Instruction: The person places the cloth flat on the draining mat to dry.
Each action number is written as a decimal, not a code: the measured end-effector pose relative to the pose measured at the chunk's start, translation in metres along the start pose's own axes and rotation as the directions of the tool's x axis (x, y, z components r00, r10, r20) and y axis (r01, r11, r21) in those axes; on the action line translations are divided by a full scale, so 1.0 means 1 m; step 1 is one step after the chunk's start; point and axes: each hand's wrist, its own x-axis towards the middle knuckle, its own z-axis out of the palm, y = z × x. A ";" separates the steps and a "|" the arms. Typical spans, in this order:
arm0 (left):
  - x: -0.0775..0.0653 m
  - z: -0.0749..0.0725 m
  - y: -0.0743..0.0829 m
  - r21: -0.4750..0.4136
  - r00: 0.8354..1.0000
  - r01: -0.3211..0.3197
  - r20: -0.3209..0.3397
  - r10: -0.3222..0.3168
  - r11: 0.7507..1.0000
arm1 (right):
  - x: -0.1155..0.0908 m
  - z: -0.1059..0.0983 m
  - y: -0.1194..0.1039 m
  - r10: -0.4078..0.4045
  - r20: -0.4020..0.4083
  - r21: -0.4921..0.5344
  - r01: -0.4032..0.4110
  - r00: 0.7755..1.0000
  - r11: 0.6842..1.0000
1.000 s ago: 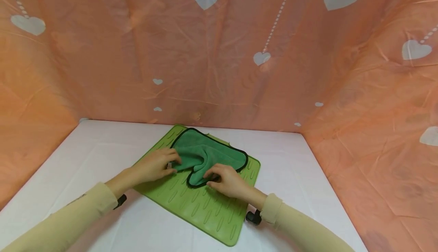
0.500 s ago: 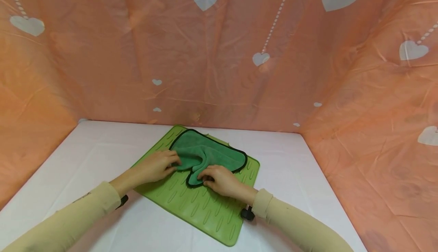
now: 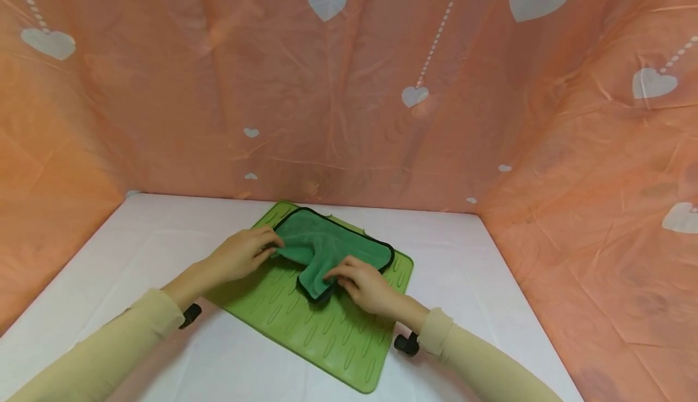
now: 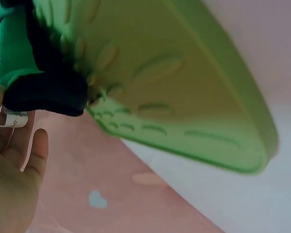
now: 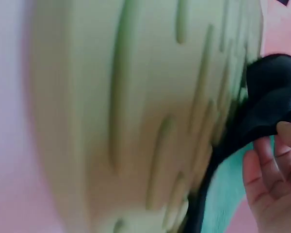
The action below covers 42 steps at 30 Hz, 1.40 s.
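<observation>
A green cloth (image 3: 340,241) with black edging lies bunched on a lime-green ridged mat (image 3: 308,326). My left hand (image 3: 240,256) pinches the cloth's left edge and holds it a little above the mat. In the left wrist view, a small white label (image 4: 14,119) hangs from the cloth beside the fingers, and a dark underside shows. My right hand (image 3: 368,287) pinches the near edge between thumb and fingers. That edge is turned up in the right wrist view, baring the dark underside (image 5: 274,92).
The mat lies askew on a white-covered table (image 3: 180,238). Orange sheeting (image 3: 349,117) with pale hearts stands behind the table and on both sides. Black wrist-camera parts show below the left wrist (image 3: 191,315) and right wrist (image 3: 406,344).
My left hand has shifted slightly back and left, drawing the cloth's left edge up. The right hand has taken the near edge and lifted it; the front corner hangs differently. The mat stays put.
</observation>
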 end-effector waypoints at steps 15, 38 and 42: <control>-0.006 -0.003 -0.029 0.002 0.995 0.069 0.072 -0.069 0.998 | -0.023 -0.017 0.033 0.018 0.001 -0.011 -0.018 1.000 1.000; -0.042 0.004 -0.023 0.162 0.981 -0.114 -0.135 0.136 0.980 | -0.029 -0.012 -0.012 -0.117 0.047 -0.110 0.121 0.992 0.986; -0.040 0.004 -0.026 0.164 0.995 -0.076 -0.059 0.087 0.984 | -0.023 -0.003 -0.012 -0.073 0.122 -0.110 0.086 0.990 0.990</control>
